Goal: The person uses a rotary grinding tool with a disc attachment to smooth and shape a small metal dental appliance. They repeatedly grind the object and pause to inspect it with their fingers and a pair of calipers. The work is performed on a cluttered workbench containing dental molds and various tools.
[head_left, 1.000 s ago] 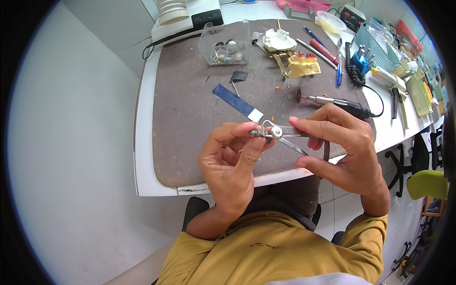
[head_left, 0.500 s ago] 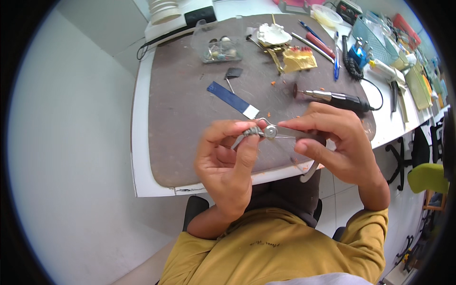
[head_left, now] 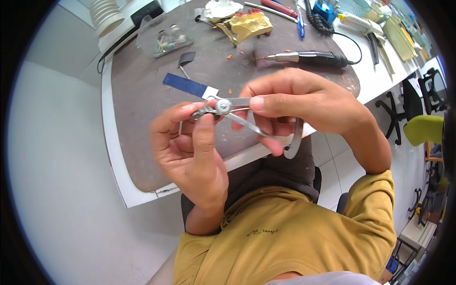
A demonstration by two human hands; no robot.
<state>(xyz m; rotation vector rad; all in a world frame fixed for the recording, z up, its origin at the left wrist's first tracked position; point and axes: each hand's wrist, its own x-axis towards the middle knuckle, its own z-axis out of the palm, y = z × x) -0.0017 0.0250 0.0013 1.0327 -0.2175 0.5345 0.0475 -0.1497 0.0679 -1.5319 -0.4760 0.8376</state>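
Between the thumb and fingers of my left hand [head_left: 192, 149], a small grey metal dental piece [head_left: 203, 112] is pinched, lumpy like a row of teeth. My right hand [head_left: 306, 97] grips a silver caliper gauge [head_left: 223, 107] by one arm, thumb on top. The gauge's round pivot sits just right of the dental piece, and its jaws reach to it; exact contact is hidden by my left fingers. Its second arm slants down toward a curved scale beside my lower right fingers. Both hands are above the table's front edge.
On the brown mat [head_left: 137, 128] lie a blue strip with a white end [head_left: 185, 84], a black handpiece [head_left: 304, 58] and a yellow dental model [head_left: 249, 26]. A transparent box [head_left: 171, 42] of small parts stands at the back left. A green chair [head_left: 420, 130] is at right.
The head view has shifted, so the table's things appear further up and left. My right thumb now lies across the gauge's upper arm, and the lower arm shows more plainly. Both holds continue.
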